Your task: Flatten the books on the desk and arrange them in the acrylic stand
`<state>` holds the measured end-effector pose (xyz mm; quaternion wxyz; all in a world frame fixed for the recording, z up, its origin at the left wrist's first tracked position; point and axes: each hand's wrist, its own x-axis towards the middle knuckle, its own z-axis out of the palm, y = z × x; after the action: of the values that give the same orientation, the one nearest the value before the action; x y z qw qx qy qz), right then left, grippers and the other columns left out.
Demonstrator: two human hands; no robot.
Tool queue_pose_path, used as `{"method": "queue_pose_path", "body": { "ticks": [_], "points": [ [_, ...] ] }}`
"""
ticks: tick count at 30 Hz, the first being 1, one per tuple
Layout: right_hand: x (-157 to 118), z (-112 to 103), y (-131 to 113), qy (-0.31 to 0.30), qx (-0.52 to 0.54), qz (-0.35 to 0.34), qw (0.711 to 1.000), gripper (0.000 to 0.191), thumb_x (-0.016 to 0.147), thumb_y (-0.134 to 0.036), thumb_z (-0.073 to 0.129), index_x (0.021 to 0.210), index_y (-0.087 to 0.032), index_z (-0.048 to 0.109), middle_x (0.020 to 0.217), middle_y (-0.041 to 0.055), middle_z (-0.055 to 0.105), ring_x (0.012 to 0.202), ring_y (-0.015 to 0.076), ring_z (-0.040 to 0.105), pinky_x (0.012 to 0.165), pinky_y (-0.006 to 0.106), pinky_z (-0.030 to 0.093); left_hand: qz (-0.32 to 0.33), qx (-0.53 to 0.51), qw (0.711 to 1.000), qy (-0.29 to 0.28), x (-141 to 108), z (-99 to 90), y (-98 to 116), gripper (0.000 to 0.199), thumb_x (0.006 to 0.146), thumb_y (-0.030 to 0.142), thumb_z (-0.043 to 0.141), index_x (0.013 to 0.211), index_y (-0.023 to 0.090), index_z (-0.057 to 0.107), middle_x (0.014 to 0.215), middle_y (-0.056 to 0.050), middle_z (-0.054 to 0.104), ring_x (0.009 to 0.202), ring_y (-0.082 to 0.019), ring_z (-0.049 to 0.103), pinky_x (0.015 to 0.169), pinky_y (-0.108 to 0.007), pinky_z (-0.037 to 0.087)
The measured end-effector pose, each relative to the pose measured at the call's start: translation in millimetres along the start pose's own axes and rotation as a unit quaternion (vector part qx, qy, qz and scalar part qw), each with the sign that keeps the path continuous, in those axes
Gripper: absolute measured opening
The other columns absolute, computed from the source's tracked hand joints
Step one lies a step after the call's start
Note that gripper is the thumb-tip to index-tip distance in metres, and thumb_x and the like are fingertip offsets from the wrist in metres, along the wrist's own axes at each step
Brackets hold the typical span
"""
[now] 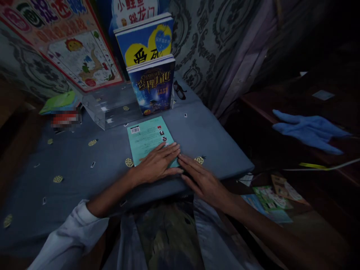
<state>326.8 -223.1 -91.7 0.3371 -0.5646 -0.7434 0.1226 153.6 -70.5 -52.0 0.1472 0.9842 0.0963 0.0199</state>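
Observation:
A teal book [146, 140] lies flat near the front edge of the cloth-covered table, its barcode side facing up. Across its lower part rests my left hand [159, 159], palm down with the fingers stretched out. My right hand [204, 182] lies at the book's lower right corner, fingers extended and meeting the left fingertips. Neither hand grips anything. Just beyond the book, a dark blue book [154, 90] stands in a clear acrylic holder [105, 120], in front of a blue and yellow book [144, 41].
A large picture book [84, 56] leans at the back left. Eyeglasses [179, 90] lie behind the holder. Green and red items [60, 103] are stacked at left. On a dark surface at right is a blue glove [311, 129]; booklets [271, 198] lie lower down, beyond the table edge.

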Motion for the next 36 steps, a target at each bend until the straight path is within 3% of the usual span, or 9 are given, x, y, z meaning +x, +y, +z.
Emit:
{"method": "queue_pose_path", "body": {
  "ticks": [9, 14, 19, 26, 31, 36],
  "points": [
    [-23.1, 2.5, -10.0, 0.014, -0.006, 0.008, 1.0, 0.059, 0.099, -0.017, 0.047, 0.156, -0.025, 0.036, 0.152, 0.0114, 0.052, 0.138, 0.0269, 0.051, 0.112, 0.05, 0.048, -0.002, 0.024, 0.999, 0.039, -14.6, 20.6, 28.5, 0.08, 0.098, 0.069, 0.025, 0.156, 0.014, 0.025, 0.16, -0.016, 0.036, 0.152, -0.023, 0.026, 0.127, -0.043, 0.018],
    [-25.0, -1.8, -5.8, 0.039, 0.034, -0.008, 0.999, 0.053, 0.098, -0.012, 0.05, 0.148, -0.027, 0.049, 0.144, 0.0095, 0.06, 0.133, 0.0245, 0.056, 0.11, 0.047, 0.051, -0.026, 0.048, 0.996, 0.065, -22.5, 34.6, 47.7, 0.083, 0.098, 0.068, 0.023, 0.153, 0.006, 0.031, 0.159, -0.019, 0.037, 0.153, -0.025, 0.024, 0.126, -0.043, 0.018],
    [-22.5, -8.4, -6.9, 0.068, 0.074, 0.026, 0.995, 0.042, 0.098, -0.014, 0.051, 0.135, -0.029, 0.062, 0.129, 0.0072, 0.071, 0.121, 0.0231, 0.066, 0.104, 0.045, 0.055, -0.052, 0.089, 0.99, 0.095, -26.7, 49.1, 63.3, 0.083, 0.098, 0.068, 0.024, 0.152, 0.005, 0.034, 0.158, -0.018, 0.038, 0.153, -0.025, 0.024, 0.126, -0.044, 0.017],
    [-10.3, -16.0, -10.5, 0.1, 0.068, 0.031, 0.992, 0.039, 0.098, -0.014, 0.052, 0.131, -0.032, 0.065, 0.12, 0.0046, 0.075, 0.109, 0.022, 0.071, 0.097, 0.039, 0.059, -0.07, 0.119, 0.984, 0.112, -43.8, 52.1, 69.7, 0.082, 0.099, 0.067, 0.023, 0.148, 0.003, 0.04, 0.158, -0.018, 0.039, 0.153, -0.026, 0.024, 0.127, -0.046, 0.015],
    [10.0, -14.2, -13.4, 0.07, 0.063, -0.049, 0.994, 0.04, 0.096, -0.011, 0.053, 0.131, -0.027, 0.064, 0.117, 0.008, 0.075, 0.111, 0.0236, 0.07, 0.098, 0.044, 0.058, -0.1, 0.127, 0.979, 0.126, -72.2, 50.2, 68.9, 0.075, 0.102, 0.06, 0.03, 0.148, 0.002, 0.038, 0.156, -0.019, 0.041, 0.151, -0.027, 0.029, 0.125, -0.046, 0.022],
    [42.8, -2.7, -26.5, -0.046, 0.064, -0.15, 0.985, 0.04, 0.099, -0.016, 0.053, 0.138, -0.023, 0.059, 0.125, 0.0122, 0.072, 0.123, 0.0262, 0.064, 0.101, 0.049, 0.056, -0.146, 0.135, 0.97, 0.136, -102.4, 50.5, 72.0, 0.068, 0.104, 0.054, 0.032, 0.145, 0.002, 0.042, 0.15, -0.02, 0.05, 0.146, -0.026, 0.04, 0.121, -0.045, 0.03]
  ]
}}
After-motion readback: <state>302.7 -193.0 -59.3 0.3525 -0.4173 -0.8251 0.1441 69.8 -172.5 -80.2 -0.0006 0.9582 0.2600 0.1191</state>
